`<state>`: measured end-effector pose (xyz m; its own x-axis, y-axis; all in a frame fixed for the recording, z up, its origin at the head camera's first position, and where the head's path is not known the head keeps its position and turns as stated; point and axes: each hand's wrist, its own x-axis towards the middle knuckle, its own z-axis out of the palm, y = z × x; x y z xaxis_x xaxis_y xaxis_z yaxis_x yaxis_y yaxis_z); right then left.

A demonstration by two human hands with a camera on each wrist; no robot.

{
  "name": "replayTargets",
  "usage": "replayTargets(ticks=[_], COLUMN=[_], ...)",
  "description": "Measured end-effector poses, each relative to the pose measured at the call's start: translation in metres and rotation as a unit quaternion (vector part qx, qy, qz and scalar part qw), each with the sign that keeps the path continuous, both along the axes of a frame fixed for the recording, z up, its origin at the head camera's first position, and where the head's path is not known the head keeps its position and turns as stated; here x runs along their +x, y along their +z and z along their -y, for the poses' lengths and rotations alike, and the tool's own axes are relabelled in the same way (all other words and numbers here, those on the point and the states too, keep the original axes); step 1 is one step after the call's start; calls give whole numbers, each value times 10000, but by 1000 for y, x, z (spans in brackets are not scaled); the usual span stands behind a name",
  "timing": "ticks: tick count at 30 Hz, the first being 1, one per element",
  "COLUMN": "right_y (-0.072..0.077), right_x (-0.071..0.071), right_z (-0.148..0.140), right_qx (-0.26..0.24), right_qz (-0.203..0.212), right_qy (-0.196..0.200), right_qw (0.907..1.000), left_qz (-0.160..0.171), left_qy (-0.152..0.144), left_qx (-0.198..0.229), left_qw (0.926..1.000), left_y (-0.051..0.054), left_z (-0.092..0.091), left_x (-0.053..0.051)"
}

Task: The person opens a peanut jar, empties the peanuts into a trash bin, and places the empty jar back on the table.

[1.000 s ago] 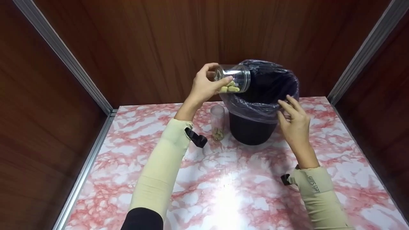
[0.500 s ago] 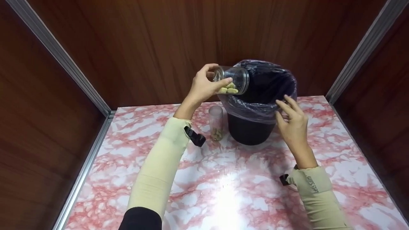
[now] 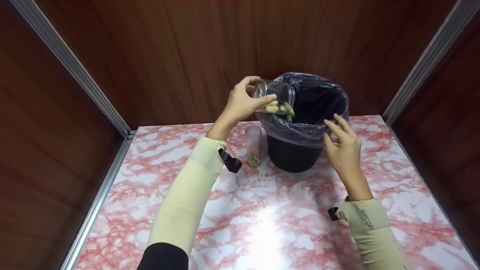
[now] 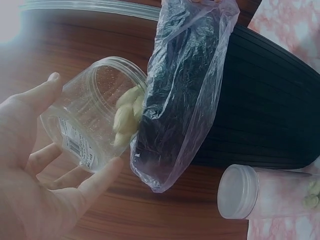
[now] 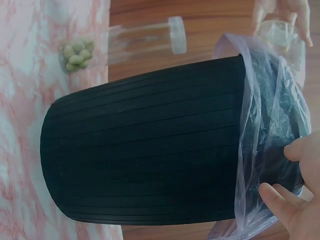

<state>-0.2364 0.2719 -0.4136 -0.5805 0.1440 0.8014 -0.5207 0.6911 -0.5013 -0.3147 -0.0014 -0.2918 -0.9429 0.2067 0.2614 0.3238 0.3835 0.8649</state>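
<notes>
My left hand [image 3: 242,99] grips a clear plastic jar [image 4: 82,117], tipped on its side with its mouth at the left rim of a black bin [image 3: 294,155]. Pale yellow-green oval pieces [image 4: 127,115] are bunched at the jar's mouth, and some hang over its lip toward the bin. A translucent purple bin liner [image 3: 296,135] is folded over the bin's rim. My right hand [image 3: 344,148] holds the liner at the right side of the rim, fingertips over the edge and thumb outside. The inside of the bin is dark.
A tall clear lidded container [image 3: 254,146] with several greenish pieces in its bottom stands just left of the bin. Everything rests on a pink-and-white marbled table [image 3: 240,210]. Wood-brown panels [image 3: 187,56] rise behind and on both sides.
The jar has tipped further down toward the bin, and its pieces have slid from the wall to the mouth, some over the lip. My right hand has stayed at the rim.
</notes>
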Motion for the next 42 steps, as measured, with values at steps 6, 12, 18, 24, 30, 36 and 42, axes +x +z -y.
replayTargets(ticks=[6, 12, 18, 24, 30, 36, 42], right_y=[-1, -3, -3, -3, -4, -4, -4], right_x=[1, 1, 0, 0, 0, 0, -1], right_z=[-1, -3, -2, -1, -1, -1, -1], right_qx=[-49, -144, -199, -249, -263, -225, -260], right_qz=[48, 52, 23, -11, 68, 41, -18], right_qy=[72, 76, 112, 200, 292, 247, 268], right_qw=[10000, 9999, 9997, 9995, 9992, 9994, 9993], left_qz=[68, 95, 51, -339, -1019, -783, -708], left_qy=[-107, -186, -234, -85, -91, -263, -158], left_qx=[59, 118, 95, -28, -400, -846, -586], left_qw=[9999, 9997, 9997, 9994, 9939, 9930, 9956], left_y=[-2, -4, -2, 14, 22, 9, 5], left_z=[-3, -5, -5, -10, -19, -15, -7], left_x=[0, -1, -1, 2, 3, 1, 3])
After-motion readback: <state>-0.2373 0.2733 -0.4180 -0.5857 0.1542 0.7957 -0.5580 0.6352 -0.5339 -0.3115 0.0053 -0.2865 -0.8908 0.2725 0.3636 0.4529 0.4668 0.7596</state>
